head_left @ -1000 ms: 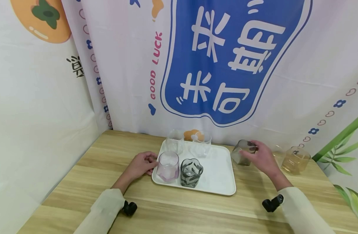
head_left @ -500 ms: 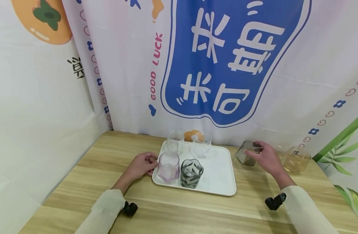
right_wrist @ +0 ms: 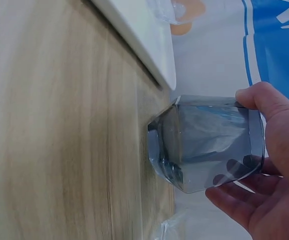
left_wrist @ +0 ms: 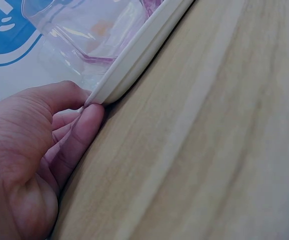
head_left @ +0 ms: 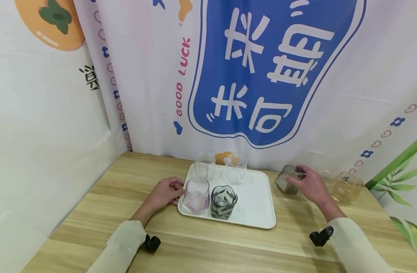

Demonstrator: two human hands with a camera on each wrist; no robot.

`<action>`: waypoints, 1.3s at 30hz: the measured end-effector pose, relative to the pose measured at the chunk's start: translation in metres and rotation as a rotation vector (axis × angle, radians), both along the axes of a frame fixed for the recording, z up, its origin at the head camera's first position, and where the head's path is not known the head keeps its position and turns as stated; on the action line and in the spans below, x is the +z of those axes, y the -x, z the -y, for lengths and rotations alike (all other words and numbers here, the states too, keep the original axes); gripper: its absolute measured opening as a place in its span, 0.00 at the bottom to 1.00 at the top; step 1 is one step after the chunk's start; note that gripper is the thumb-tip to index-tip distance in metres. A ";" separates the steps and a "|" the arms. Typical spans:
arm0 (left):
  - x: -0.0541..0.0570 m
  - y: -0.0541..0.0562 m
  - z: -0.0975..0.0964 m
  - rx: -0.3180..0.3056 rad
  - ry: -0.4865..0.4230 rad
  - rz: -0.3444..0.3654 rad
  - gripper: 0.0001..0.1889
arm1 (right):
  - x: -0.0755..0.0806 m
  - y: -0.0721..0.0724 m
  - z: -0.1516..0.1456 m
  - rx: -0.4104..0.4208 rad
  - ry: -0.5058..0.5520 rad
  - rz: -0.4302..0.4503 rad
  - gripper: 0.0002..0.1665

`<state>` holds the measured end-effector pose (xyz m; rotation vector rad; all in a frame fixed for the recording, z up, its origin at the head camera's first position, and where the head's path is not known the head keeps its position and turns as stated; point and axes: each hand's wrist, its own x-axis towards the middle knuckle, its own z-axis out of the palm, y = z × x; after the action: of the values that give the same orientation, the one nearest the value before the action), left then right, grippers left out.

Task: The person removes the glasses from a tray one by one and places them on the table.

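My right hand (head_left: pixel 312 185) grips a smoky grey glass (head_left: pixel 289 179) near its rim, right of the white tray (head_left: pixel 254 206). In the right wrist view the glass (right_wrist: pixel 209 142) has an angular base close to the wood; whether it touches is unclear. Thumb and fingers lie on opposite sides of it. My left hand (head_left: pixel 165 192) pinches the tray's left rim; in the left wrist view the thumb and fingers meet at the tray edge (left_wrist: pixel 129 60). On the tray stand a pink-tinted glass (head_left: pixel 196 195), a wavy dark grey glass (head_left: pixel 223 203) and two clear glasses, one at back left (head_left: pixel 204 167).
An amber glass (head_left: pixel 346 187) stands at the right, with a clear glass (head_left: pixel 327 178) partly hidden behind my right hand. A printed cloth (head_left: pixel 154 76) hangs along the table's back edge. The wooden table (head_left: pixel 208 250) extends in front of the tray.
My right hand has moved slightly right with the grey glass, away from the tray, then stayed nearly still over the last half second. The left hand and tray look unchanged.
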<state>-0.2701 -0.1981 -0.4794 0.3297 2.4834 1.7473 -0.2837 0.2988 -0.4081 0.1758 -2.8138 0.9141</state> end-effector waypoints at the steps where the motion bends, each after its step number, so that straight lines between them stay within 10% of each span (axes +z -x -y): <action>1: 0.000 0.000 0.000 0.002 -0.001 -0.001 0.14 | 0.001 0.000 0.001 0.005 -0.007 -0.002 0.47; 16: -0.003 0.000 0.000 0.007 -0.001 0.010 0.14 | -0.004 -0.002 0.004 0.019 -0.019 0.045 0.57; 30: 0.000 0.000 0.001 0.005 0.007 0.006 0.14 | 0.003 -0.023 0.054 0.137 -0.057 -0.445 0.40; 39: 0.001 0.001 0.000 0.009 0.011 0.014 0.14 | -0.004 -0.038 0.099 0.292 0.045 -0.257 0.37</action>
<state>-0.2711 -0.1980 -0.4788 0.3041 2.4873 1.7331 -0.2455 0.1998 -0.4116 0.6619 -2.5671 0.9335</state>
